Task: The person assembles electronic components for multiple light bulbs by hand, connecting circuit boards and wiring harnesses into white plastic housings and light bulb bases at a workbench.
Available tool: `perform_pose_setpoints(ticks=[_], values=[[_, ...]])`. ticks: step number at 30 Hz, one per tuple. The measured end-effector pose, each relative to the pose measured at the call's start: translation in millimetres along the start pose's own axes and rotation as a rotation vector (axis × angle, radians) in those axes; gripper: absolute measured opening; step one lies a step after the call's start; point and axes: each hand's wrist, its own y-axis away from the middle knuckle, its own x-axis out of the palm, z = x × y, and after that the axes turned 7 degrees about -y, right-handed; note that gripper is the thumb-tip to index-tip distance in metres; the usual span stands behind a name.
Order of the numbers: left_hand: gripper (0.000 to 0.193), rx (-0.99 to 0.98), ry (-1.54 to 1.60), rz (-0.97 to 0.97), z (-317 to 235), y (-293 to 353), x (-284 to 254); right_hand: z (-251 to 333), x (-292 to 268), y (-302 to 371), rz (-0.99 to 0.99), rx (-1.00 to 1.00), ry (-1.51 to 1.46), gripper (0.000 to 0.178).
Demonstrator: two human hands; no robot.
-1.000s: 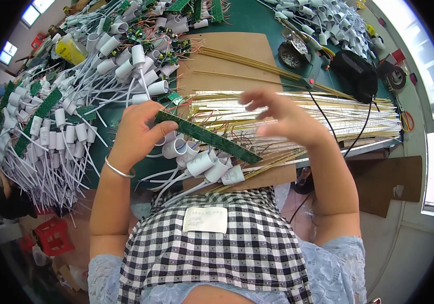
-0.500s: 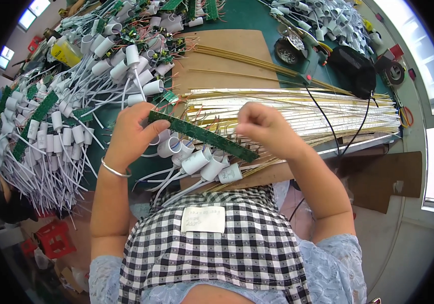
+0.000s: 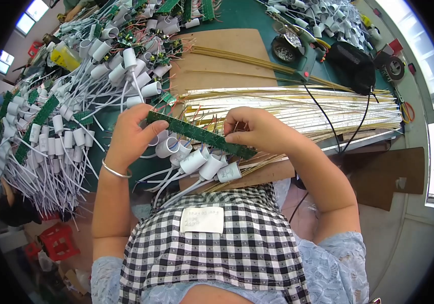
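Observation:
A long green circuit board strip (image 3: 199, 135) slants across in front of me. My left hand (image 3: 137, 130) grips its left end between thumb and fingers. Thin reddish wires rise along its far edge. At the board's right half, my right hand (image 3: 252, 129) is closed in a pinch by that edge; whatever lies between its fingertips is too small to make out. White cylindrical lamp sockets (image 3: 194, 161) with white cables hang below the strip's near edge, toward my checked apron. Behind the board lie many long, thin white and yellowish strips (image 3: 298, 109).
Heaps of white sockets with cables and green boards (image 3: 54, 137) fill the left side. A brown cardboard sheet (image 3: 222, 40) lies on the green table. At the far right are a soldering tool (image 3: 305, 63) with a cord, a metal dish (image 3: 285, 48) and a black cloth bag (image 3: 351, 66).
My right hand has moved left and down to the board, its thumb and fingers now pinched at the far edge. The left hand keeps its grip on the strip.

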Motion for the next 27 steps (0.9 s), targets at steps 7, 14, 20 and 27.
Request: perform_pose_setpoints(ticks=[7,14,20,27], values=[[0.031,-0.028,0.022,-0.032,5,8,0,-12,-33,27,-0.219,-0.212,-0.646,0.009],[0.029,-0.124,0.125,0.133,6,1,-6,-34,-2,40,-0.265,0.007,-0.156,0.029],[0.026,-0.235,0.256,0.207,7,-10,-3,-20,12,30,-0.749,-0.219,-0.013,0.02],[0.022,-0.268,0.624,0.11,33,10,0,-42,7,49,-0.364,-0.143,-0.594,0.068]])
